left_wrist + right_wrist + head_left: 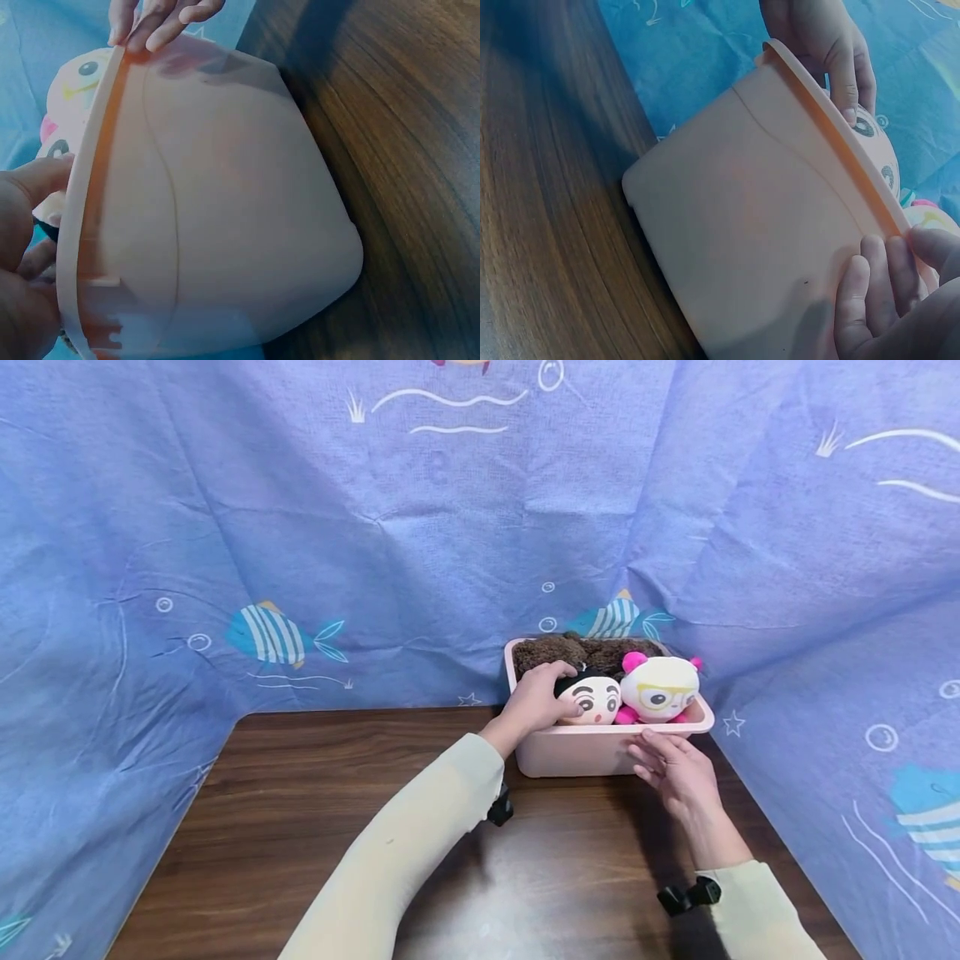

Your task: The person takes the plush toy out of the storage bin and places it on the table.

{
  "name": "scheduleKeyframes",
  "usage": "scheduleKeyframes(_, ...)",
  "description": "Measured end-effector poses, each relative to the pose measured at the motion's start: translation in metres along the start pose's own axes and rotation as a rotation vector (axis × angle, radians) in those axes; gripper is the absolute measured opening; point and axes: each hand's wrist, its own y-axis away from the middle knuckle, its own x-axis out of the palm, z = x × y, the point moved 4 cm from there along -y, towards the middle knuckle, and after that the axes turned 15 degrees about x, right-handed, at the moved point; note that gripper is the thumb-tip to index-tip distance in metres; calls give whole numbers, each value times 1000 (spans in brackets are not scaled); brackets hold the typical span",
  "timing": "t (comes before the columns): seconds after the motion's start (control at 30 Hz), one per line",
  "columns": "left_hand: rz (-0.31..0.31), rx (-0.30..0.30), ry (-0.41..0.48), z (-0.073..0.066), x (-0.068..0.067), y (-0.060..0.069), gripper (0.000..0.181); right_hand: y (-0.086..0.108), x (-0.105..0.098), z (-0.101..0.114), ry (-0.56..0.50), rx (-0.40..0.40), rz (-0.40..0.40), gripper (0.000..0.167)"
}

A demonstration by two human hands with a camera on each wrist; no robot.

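A pink bin [577, 753] stands at the table's back right. Inside its front part are a black-haired doll head [597, 697] and a white panda toy with yellow glasses and pink ears [660, 687]; brown fluffy items [551, 652] lie behind them. My left hand [534, 697] grips the doll head from its left side, thumb across its face. My right hand [678, 772] touches the bin's front rim near the right corner, its thumb on the rim and fingers against the outer wall [742, 210].
The brown wooden table [337, 793] extends left and in front of the bin. Blue cloth [420, 552] with fish prints hangs behind the table and along both sides, close to the bin's back and right side.
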Motion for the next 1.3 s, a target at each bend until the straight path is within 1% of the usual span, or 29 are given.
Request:
scheduleKeyframes(0.17, -64, 10, 9, -1, -1, 0, 53, 1, 1, 0, -2, 0, 3, 12)
scheduleKeyframes(0.3, -104, 14, 11, -3, -5, 0, 52, 1, 2, 1, -4, 10, -6, 11)
scheduleKeyframes(0.5, -184, 32, 61, -13, -21, 3, 51, 2, 3, 2, -15, 25, -7, 9)
scheduleKeyframes(0.57, -202, 32, 75, -16, -28, 3, 51, 3, 3, 3, -20, 29, -2, 10)
scheduleKeyframes(0.73, -270, 58, 118, -26, -49, 5, 51, 4, 4, 5, -42, 53, 0, 8)
scheduleKeyframes(0.83, -314, 68, 168, -31, -62, 8, 52, 5, 4, 6, -50, 69, 0, 8)
scheduleKeyframes(1.0, -357, 93, 263, -35, -87, 13, 53, 6, 5, 9, -62, 65, 16, 12)
scheduleKeyframes(1.17, -389, 107, 356, -36, -120, 25, 53, 5, 7, 8, -67, 65, 40, 13)
scheduleKeyframes(1.3, -425, 138, 386, -33, -153, 40, 51, 5, 6, 7, -64, 59, 50, 15)
